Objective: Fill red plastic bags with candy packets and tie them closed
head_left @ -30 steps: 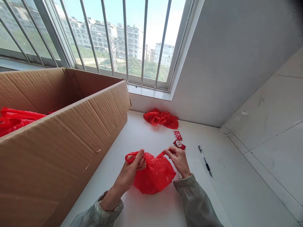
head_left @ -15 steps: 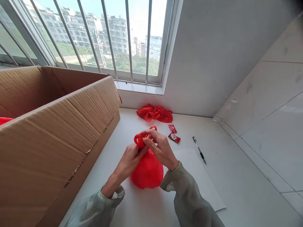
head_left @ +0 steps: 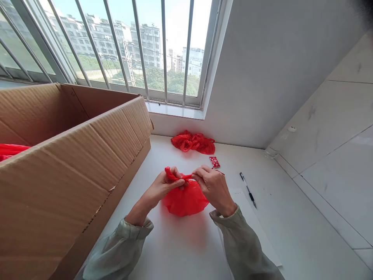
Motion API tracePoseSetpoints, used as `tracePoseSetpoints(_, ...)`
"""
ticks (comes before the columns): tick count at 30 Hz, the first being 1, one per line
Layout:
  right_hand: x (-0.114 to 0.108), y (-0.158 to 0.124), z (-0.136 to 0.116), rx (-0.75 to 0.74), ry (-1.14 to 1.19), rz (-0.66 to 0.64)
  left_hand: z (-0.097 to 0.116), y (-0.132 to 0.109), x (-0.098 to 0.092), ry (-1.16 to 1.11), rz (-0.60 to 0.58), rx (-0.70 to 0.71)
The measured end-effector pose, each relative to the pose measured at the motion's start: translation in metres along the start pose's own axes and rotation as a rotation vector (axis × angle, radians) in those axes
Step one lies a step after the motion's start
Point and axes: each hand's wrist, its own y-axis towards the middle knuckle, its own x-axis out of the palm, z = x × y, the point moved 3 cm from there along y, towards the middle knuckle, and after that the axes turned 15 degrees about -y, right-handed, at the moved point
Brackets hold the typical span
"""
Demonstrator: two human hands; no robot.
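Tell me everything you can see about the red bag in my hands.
The red bag looks like thin, shiny plastic. Its rounded body bulges below your hands, over the white tabletop; whatever is inside can't be made out. Your left hand and right hand pinch its gathered top, a narrow strand running between them. A red end sticks up beside the left thumb.

Single head cam, fairly close, looking forward and down at the red bag (head_left: 186,200) (barred window (head_left: 150,50) up top).
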Motion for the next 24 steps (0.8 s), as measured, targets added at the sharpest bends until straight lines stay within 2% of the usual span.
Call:
tracePoseSetpoints(3,0.002,-0.019,-0.006,-0.063,0.026,-0.117,-0.007,-0.003,-0.004,-0.094,0.012,-0.037)
tracePoseSetpoints(6,0.008,-0.033,-0.005,-0.124,0.015,-0.252,-0.011,-0.007,-0.003,-0.128,0.03,-0.007)
tracePoseSetpoints(8,0.008,-0.033,-0.003,-0.125,0.068,-0.28,-0.011,-0.01,0.0,-0.112,0.043,0.044)
tracePoseSetpoints(9,0.007,-0.03,-0.001,-0.094,0.13,-0.25,-0.01,-0.011,0.001,-0.085,0.047,0.069)
tracePoseSetpoints(12,0.002,-0.012,-0.002,0.025,0.377,-0.079,-0.005,-0.016,0.003,0.082,0.035,0.106)
tracePoseSetpoints(13,0.004,-0.006,-0.004,0.028,0.451,-0.061,-0.004,-0.017,0.002,0.159,0.038,0.117)
tracePoseSetpoints(17,0.029,0.012,-0.019,-0.022,0.627,-0.189,-0.003,-0.022,0.0,0.514,0.128,0.255)
tracePoseSetpoints(21,0.058,0.012,-0.016,0.139,0.777,-0.202,-0.009,-0.027,0.001,0.818,0.19,0.531)
tracePoseSetpoints(24,0.07,0.01,-0.01,0.244,0.96,-0.269,-0.016,-0.03,0.0,0.918,0.231,0.647)
